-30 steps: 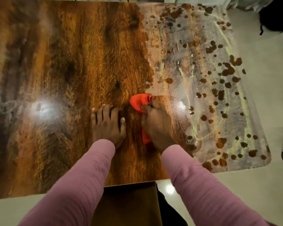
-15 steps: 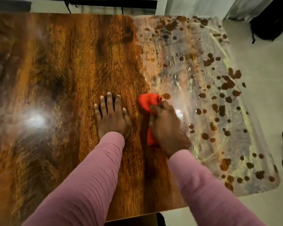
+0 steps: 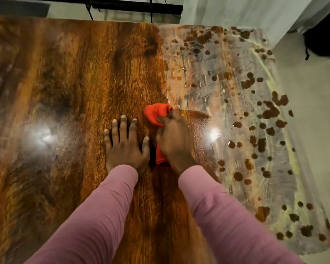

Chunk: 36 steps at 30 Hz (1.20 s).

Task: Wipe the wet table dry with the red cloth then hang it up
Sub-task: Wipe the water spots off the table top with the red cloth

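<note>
A glossy brown wooden table (image 3: pixel 74 82) fills the view. Its right part is covered by a pale wet film (image 3: pixel 236 111) with dark patches. My right hand (image 3: pixel 176 140) grips the bunched red cloth (image 3: pixel 155 113) and presses it on the table at the left border of the wet film; most of the cloth is hidden under the hand. My left hand (image 3: pixel 125 143) lies flat on the dry wood just left of it, fingers straight and spread.
A black metal bar (image 3: pixel 137 5) runs beyond the far table edge, and a white curtain (image 3: pixel 236 10) hangs at the back right. A dark bag (image 3: pixel 324 40) sits on the pale floor to the right. Lamp glare shows on the wood at two spots.
Both hands have slid farther from me across the table, the right one carrying the cloth along the wet film's edge. My view has shifted forward, showing more of the far edge.
</note>
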Tool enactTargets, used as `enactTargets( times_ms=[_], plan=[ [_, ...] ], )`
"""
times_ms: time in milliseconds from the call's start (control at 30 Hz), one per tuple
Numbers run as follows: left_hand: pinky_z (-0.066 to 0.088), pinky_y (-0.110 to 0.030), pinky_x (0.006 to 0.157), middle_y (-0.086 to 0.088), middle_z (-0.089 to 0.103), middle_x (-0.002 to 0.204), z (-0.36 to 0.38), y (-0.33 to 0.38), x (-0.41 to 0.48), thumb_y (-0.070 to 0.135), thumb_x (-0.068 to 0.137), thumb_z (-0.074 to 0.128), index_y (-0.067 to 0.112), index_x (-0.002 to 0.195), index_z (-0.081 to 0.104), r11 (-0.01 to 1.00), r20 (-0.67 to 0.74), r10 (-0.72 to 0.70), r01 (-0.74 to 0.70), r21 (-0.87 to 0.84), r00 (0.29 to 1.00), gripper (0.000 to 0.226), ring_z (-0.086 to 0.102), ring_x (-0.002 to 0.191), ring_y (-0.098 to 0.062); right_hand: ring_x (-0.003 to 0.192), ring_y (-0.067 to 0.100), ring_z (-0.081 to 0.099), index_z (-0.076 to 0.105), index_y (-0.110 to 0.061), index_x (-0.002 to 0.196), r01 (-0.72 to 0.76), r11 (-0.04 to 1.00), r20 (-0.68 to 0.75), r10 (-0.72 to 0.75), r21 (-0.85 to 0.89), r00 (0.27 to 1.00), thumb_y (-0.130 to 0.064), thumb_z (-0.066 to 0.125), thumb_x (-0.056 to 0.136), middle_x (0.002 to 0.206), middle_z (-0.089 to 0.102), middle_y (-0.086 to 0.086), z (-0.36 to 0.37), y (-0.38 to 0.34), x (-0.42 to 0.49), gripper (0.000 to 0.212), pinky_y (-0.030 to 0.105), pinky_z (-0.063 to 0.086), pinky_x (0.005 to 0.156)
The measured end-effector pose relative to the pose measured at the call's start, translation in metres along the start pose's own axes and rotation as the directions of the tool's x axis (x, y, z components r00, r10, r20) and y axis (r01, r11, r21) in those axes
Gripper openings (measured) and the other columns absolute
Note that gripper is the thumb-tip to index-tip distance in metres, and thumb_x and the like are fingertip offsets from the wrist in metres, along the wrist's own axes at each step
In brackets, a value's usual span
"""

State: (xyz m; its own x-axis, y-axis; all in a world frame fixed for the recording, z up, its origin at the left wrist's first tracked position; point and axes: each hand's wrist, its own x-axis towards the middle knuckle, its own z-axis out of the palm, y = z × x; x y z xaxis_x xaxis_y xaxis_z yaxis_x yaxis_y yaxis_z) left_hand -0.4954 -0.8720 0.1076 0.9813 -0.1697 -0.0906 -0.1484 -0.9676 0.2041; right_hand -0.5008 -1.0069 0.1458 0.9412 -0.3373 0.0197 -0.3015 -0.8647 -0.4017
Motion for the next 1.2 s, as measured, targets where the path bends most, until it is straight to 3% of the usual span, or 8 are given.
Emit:
enactTargets(
  times_ms=[133,267,333,433,533,800,1000,1200],
  plan=[
    [-0.004,-0.046,0.119,-0.005,0.008,0.162,-0.003,0.001,-0.002,0.058,0.091,0.02,0.024,0.152,0.02,1.0,0.014,0.003,-0.003,-0.006,1.0,0.07,0.0,0.149,-0.025,0.094,0.025,0.059,0.068,-0.021,0.108,-0.318,0.947,-0.16,0.322,0.046,0.933,-0.015,0.06,0.08,0.115,0.057,0.002,-0.026,0.058,0.025,0.03,0.027,0.043,0.07],
    [-0.005,-0.048,0.119,-0.006,0.006,0.163,-0.004,0.001,-0.001,0.057,0.09,0.018,0.023,0.153,0.018,1.0,0.027,-0.003,0.003,-0.003,1.0,0.071,-0.003,0.149,-0.026,0.096,0.033,0.058,0.067,-0.009,0.102,-0.495,0.861,-0.272,0.506,0.114,0.818,-0.01,0.058,0.079,0.113,0.057,0.011,-0.026,0.047,0.04,0.025,0.037,0.047,0.077],
    [-0.005,-0.048,0.119,-0.007,0.007,0.162,-0.005,0.003,-0.002,0.056,0.09,0.019,0.023,0.153,0.018,1.0,0.024,-0.001,0.001,0.006,1.0,0.071,-0.003,0.149,-0.026,0.097,0.034,0.056,0.065,-0.006,0.101,-0.424,0.892,-0.232,0.45,0.155,0.862,-0.01,0.059,0.078,0.111,0.058,0.013,-0.015,0.018,0.038,0.024,0.042,0.051,0.08],
    [-0.004,-0.048,0.119,-0.008,0.01,0.162,-0.006,0.003,-0.002,0.054,0.09,0.02,0.022,0.152,0.021,1.0,0.016,0.005,-0.005,0.011,1.0,0.07,0.0,0.149,-0.028,0.103,0.032,0.052,0.062,-0.013,0.112,-0.109,0.993,-0.114,0.113,0.041,0.987,-0.016,0.059,0.077,0.114,0.056,0.011,0.003,-0.015,0.032,0.035,0.041,0.05,0.082],
    [-0.005,-0.048,0.119,-0.007,0.007,0.162,-0.006,0.002,-0.002,0.054,0.092,0.02,0.022,0.153,0.019,1.0,0.03,0.017,-0.017,0.011,0.999,0.069,-0.002,0.149,-0.028,0.104,0.028,0.053,0.066,-0.02,0.113,0.059,0.996,-0.027,-0.061,-0.064,0.998,-0.017,0.058,0.081,0.117,0.056,0.005,-0.002,-0.001,0.038,0.033,0.037,0.049,0.079],
    [-0.007,-0.049,0.118,-0.007,0.006,0.162,-0.005,0.001,0.0,0.057,0.091,0.015,0.024,0.153,0.017,1.0,0.031,0.02,-0.02,0.001,0.999,0.07,-0.003,0.148,-0.028,0.095,0.034,0.06,0.068,-0.009,0.097,-0.431,0.9,-0.263,0.432,0.063,0.863,-0.013,0.066,0.077,0.106,0.064,0.012,-0.026,0.032,0.07,0.021,0.039,0.05,0.074],
    [-0.004,-0.047,0.119,-0.008,0.018,0.16,-0.013,0.003,-0.003,0.055,0.089,0.023,0.024,0.148,0.029,1.0,0.045,-0.005,0.005,-0.01,0.999,0.068,0.006,0.147,-0.029,0.106,0.032,0.052,0.065,-0.011,0.109,-0.093,0.994,-0.035,0.091,-0.054,0.995,-0.022,0.063,0.081,0.116,0.057,0.012,-0.009,-0.019,0.058,0.03,0.04,0.05,0.084],
    [0.014,-0.054,0.116,-0.014,0.041,0.142,-0.027,0.023,0.051,0.039,0.093,0.042,0.017,0.125,0.049,0.995,-0.057,-0.093,0.091,-0.044,0.994,0.04,0.03,0.135,-0.035,0.11,0.032,0.049,0.066,-0.013,0.112,-0.153,0.987,-0.067,0.15,-0.045,0.986,-0.015,0.063,0.078,0.125,0.048,0.008,-0.026,0.018,0.082,0.034,0.039,0.046,0.085]
  ],
)
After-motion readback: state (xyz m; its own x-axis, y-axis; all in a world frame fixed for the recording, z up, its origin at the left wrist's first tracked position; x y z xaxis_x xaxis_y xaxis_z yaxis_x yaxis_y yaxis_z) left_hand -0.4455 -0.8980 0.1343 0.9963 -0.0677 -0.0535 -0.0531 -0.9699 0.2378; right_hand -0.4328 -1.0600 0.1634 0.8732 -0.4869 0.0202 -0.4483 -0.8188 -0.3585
